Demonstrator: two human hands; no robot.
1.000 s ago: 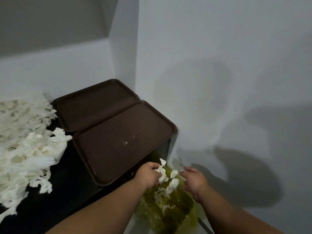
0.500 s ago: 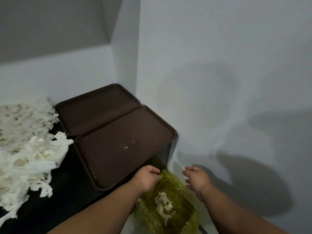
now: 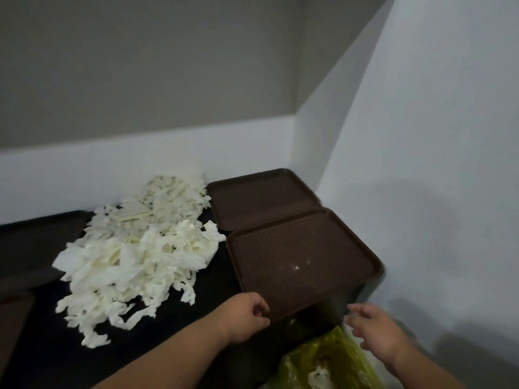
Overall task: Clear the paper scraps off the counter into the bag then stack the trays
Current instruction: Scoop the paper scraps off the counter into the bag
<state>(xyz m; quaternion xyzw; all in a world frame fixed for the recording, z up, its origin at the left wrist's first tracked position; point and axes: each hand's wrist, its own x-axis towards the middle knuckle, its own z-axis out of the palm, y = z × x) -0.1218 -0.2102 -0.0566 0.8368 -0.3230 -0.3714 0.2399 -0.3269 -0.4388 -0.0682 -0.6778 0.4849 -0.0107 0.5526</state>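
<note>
A big heap of white paper scraps lies on the black counter. To its right sit two brown trays side by side, the near tray and the far tray against the wall. A yellow-green plastic bag hangs below the counter's right end with a few scraps inside. My left hand is curled at the near tray's front corner, and I see nothing in it. Just above the bag's mouth my right hand hovers with its fingers spread, holding nothing.
White walls close in the counter at the back and on the right. Another dark tray lies at the far left, and a brown tray edge shows at the lower left. A few tiny paper flecks sit on the near tray.
The scraps held over the bag dropped into it. My left hand left the bag's rim and rose to the near tray's corner. The view swung left, showing more of the heap.
</note>
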